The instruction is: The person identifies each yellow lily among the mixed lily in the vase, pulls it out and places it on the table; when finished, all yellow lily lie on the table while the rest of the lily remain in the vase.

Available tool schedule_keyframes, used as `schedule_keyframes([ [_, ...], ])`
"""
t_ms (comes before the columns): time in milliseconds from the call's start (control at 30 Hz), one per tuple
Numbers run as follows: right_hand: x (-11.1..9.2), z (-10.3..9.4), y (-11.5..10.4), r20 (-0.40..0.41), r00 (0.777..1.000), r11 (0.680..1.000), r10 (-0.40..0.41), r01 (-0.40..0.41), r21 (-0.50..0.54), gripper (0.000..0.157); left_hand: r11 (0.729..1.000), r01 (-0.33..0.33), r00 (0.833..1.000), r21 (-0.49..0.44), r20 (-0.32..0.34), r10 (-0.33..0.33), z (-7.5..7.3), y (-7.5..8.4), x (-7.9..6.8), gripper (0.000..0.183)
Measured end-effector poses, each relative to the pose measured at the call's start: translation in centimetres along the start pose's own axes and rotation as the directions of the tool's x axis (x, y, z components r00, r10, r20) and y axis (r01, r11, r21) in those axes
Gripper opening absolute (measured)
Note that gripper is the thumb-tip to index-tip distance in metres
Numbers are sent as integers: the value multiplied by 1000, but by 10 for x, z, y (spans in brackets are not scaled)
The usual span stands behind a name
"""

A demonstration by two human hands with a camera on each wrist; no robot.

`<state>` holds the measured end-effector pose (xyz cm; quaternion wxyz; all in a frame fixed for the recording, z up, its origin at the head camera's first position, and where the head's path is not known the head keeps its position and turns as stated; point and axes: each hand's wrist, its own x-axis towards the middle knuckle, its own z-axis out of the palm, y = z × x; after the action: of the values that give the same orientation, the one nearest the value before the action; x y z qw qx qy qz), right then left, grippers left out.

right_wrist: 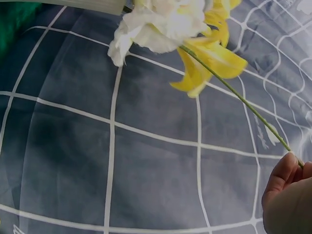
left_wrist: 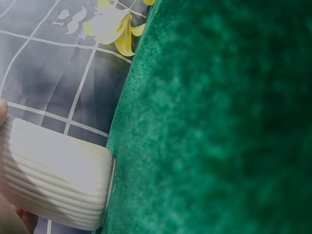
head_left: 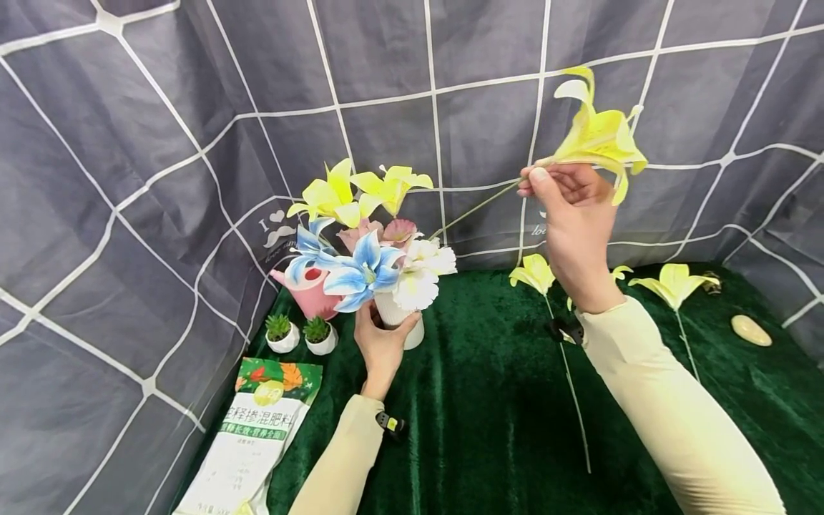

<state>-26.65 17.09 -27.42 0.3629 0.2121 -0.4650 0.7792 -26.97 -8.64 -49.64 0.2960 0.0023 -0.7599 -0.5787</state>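
My left hand (head_left: 381, 349) grips a white ribbed vase (head_left: 415, 335) standing on green velvet cloth, fingers and thumb around its side. Out of the vase rise blue lilies (head_left: 365, 273), yellow lilies (head_left: 330, 194), pink flowers (head_left: 400, 230) and white ruffled flowers (head_left: 417, 285). Up to the right, my right hand (head_left: 576, 225) pinches another yellow lily (head_left: 599, 136) just below its bloom. Its stem (head_left: 479, 209) slants down left, the lower end hidden behind the white flowers. In the right wrist view, thumb and fingertips close on that green stem (right_wrist: 243, 101); the vase (left_wrist: 58, 170) fills the left wrist view's lower left.
Left of the vase are a pink watering can (head_left: 315, 300) and two small potted succulents (head_left: 281, 337). A fertilizer bag (head_left: 251, 436) lies nearer. Loose yellow lilies (head_left: 534, 273) and a pale smooth stone (head_left: 751, 330) lie on the right. A grey checked curtain (head_left: 483, 129) hangs behind.
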Motion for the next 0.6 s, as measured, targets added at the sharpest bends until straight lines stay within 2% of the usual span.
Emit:
schedule_keyframes([
  [100,3,-7,-10,-80,997,996,16,-8,92,6,1000,8,1000,8,2,-8,0,0,0,77],
  [267,6,-19,-26,-175,985,974,4,36,226,6,1000,13,1000,19,3,-13,0,-1,-1,77],
  [433,4,-32,-37,-189,981,974,-44,84,209,9,1000,7,1000,17,1,-7,0,-3,0,77],
  [600,0,-44,-38,-182,982,984,-58,86,155,10,1000,-9,1000,17,-4,9,1,-5,-1,77],
])
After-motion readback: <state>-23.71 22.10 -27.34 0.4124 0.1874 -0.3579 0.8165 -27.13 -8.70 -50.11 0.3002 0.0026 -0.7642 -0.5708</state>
